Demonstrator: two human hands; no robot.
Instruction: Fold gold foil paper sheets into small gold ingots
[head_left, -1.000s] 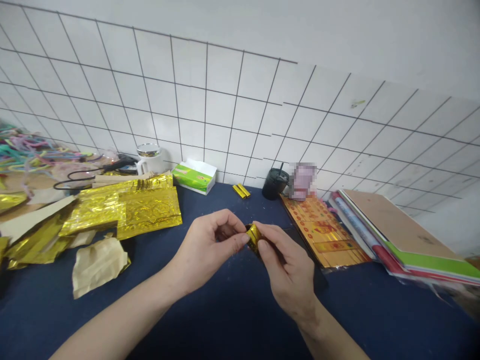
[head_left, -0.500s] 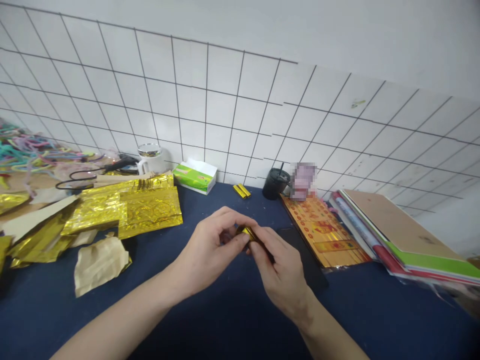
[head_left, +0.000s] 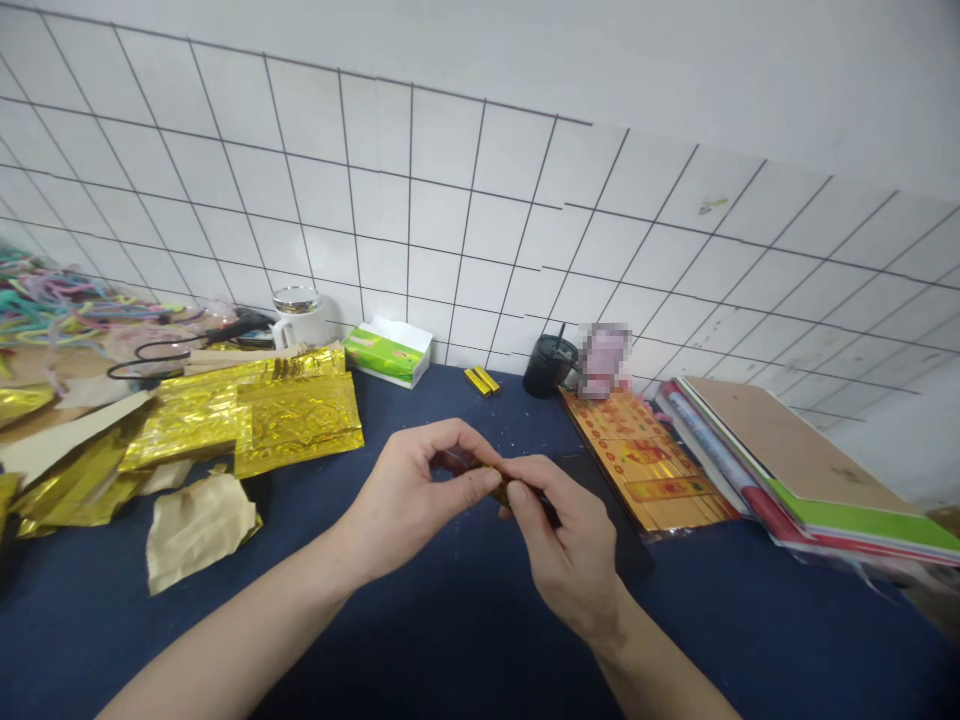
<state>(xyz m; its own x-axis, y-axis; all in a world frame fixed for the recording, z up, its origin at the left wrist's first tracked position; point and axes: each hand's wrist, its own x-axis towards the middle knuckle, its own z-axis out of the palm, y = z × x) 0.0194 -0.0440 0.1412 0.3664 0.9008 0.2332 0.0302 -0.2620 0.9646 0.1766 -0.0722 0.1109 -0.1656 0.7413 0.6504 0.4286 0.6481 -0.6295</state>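
In the head view, my left hand (head_left: pixel 409 500) and my right hand (head_left: pixel 574 550) meet over the middle of the dark blue table. Between their thumbs and fingertips they pinch a small folded piece of gold foil paper (head_left: pixel 503 492). Most of the piece is covered by the fingers. Beyond my hands, two small gold strips (head_left: pixel 481 380) lie side by side near the wall. To the left are flat sheets of embossed gold foil paper (head_left: pixel 300 425) and a crumpled sheet (head_left: pixel 199 530) with its pale side up.
A white mug (head_left: pixel 300 322) and a green tissue pack (head_left: pixel 388 352) stand along the tiled wall. Right of them are a black cup (head_left: pixel 549 367), a stack of orange printed paper (head_left: pixel 637 450) and a pile of notebooks (head_left: pixel 795 450). Colourful cords (head_left: pixel 67 310) lie far left.
My fingers have shifted around the foil piece, and less gold shows between them. My right thumb has come up closer to the left thumb. The other things lie as before.
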